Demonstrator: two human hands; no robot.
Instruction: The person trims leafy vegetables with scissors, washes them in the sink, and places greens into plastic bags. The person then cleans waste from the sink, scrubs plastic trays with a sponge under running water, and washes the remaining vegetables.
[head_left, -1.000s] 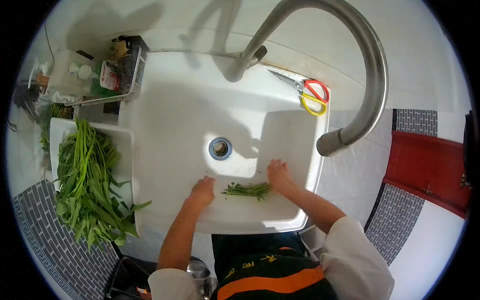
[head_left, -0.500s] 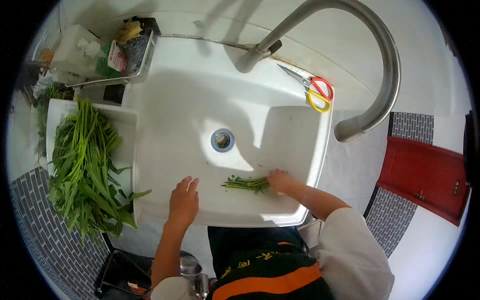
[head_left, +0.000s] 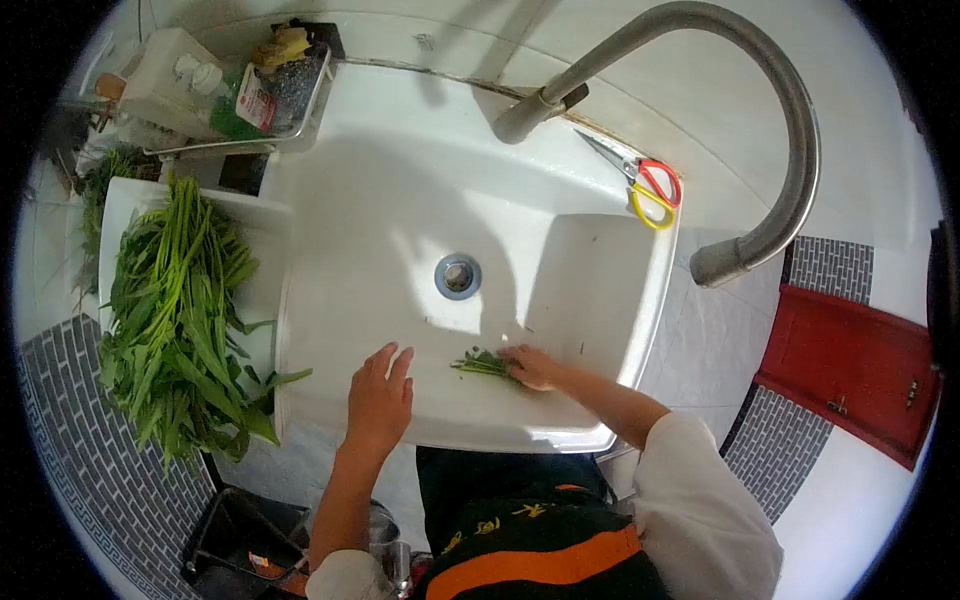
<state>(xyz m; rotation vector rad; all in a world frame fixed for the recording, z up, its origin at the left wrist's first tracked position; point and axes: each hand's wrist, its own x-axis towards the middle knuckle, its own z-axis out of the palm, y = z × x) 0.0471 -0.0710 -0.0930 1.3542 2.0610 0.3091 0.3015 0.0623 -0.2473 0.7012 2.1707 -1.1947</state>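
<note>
A short bunch of green vegetable stems (head_left: 482,364) with a few leaf bits lies on the near floor of the white sink (head_left: 350,250). My right hand (head_left: 530,367) is closed over the right part of this bunch, hiding that end. To its left, my left hand (head_left: 381,385) hovers at the sink's near side, fingers apart and nothing in them. A large heap of leafy greens (head_left: 185,320) with long stems fills a white basin (head_left: 270,235) on the left, some leaves hanging over its edge.
Red-and-yellow-handled scissors (head_left: 655,192) lie on the sink's back right corner. A curved metal faucet (head_left: 790,150) arches over the right. A metal rack (head_left: 315,100) with bottles stands back left. The drain (head_left: 458,277) is mid-sink; a black bin (head_left: 245,530) sits below left.
My right hand has slid left along the stems and covers more of them. My left hand stays open in nearly the same place. The whole view has shifted slightly.
</note>
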